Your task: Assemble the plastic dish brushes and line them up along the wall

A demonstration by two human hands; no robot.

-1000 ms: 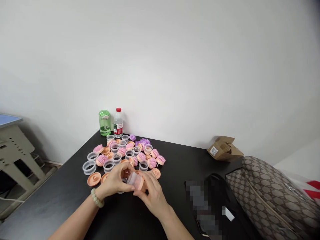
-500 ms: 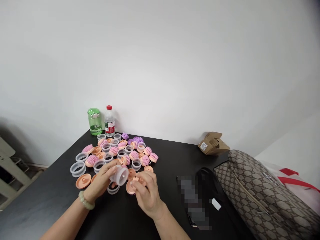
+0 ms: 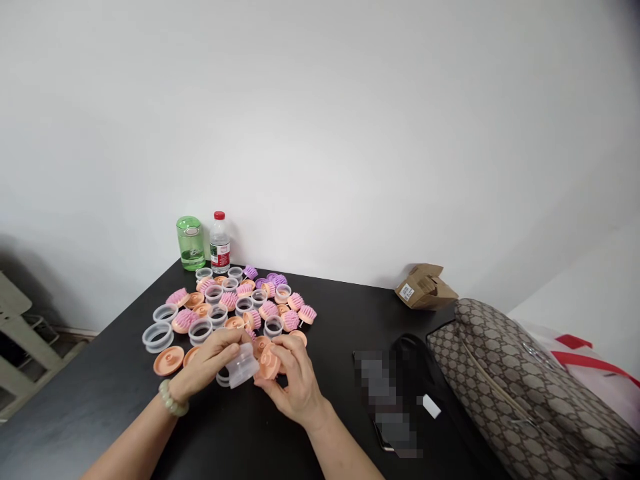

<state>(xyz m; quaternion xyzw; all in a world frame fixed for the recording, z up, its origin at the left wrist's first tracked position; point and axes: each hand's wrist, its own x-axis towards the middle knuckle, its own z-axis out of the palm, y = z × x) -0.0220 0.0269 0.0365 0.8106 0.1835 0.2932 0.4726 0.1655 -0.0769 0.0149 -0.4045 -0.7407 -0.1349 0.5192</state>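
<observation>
Far left, a grey frame (image 3: 15, 300), cut off by the view. Then the black desk (image 3: 100, 393), and at its back left corner two containers: a green jar (image 3: 191, 243) with liquid low inside, and one red-capped bottle (image 3: 220, 247), its fill level hard to make out. In front, the spread: about a dozen clear rings (image 3: 157, 345), roughly as many pink brushes (image 3: 185, 321), about ten orange discs (image 3: 169, 361), several half-covered, and a few purple pieces (image 3: 250, 272) behind.

And here's the left hand (image 3: 213, 361), over the spread's front, closed around one clear cup (image 3: 242, 365), tipped sideways; its contents can't be told. Just beside it the right hand (image 3: 295, 383) pinches one orange cap (image 3: 269, 363), partly hidden by fingers; whether cup and cap touch, I can't tell.

On to the right: a phone (image 3: 383, 441), mostly pixelated, one white tag (image 3: 431, 406), and by the back edge one opened carton (image 3: 427, 287), its inside unclear. Finally a patterned bag (image 3: 520, 380), cut off below, a red-and-white bag (image 3: 575, 353) behind.
</observation>
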